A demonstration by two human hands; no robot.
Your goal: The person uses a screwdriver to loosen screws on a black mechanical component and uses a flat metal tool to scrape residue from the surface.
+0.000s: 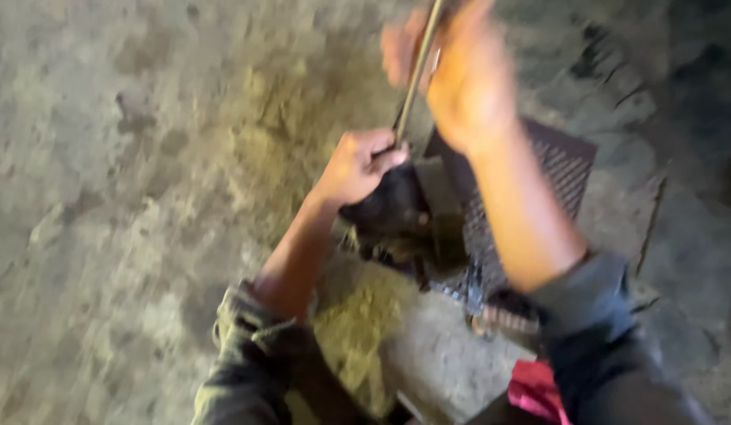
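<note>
The picture is blurred by motion. My left hand (pixel 358 165) is closed around the lower part of a thin, long stick or rod (pixel 417 75) that rises toward the top edge. My right hand (pixel 464 79) grips the same rod higher up. Under the left hand sits a dark, rounded object (pixel 393 216); its exact kind is unclear. It rests against a dark metal mesh grate (pixel 558 161) lying on the ground. Both forearms are bare, with dark sleeves pushed up near the elbows.
Rough grey concrete or earth ground (pixel 106 197) spreads to the left, with yellowish patches (pixel 358 323) near my arm. A red cloth (pixel 535 389) shows at the bottom. Dark cracks and shadow lie at the upper right.
</note>
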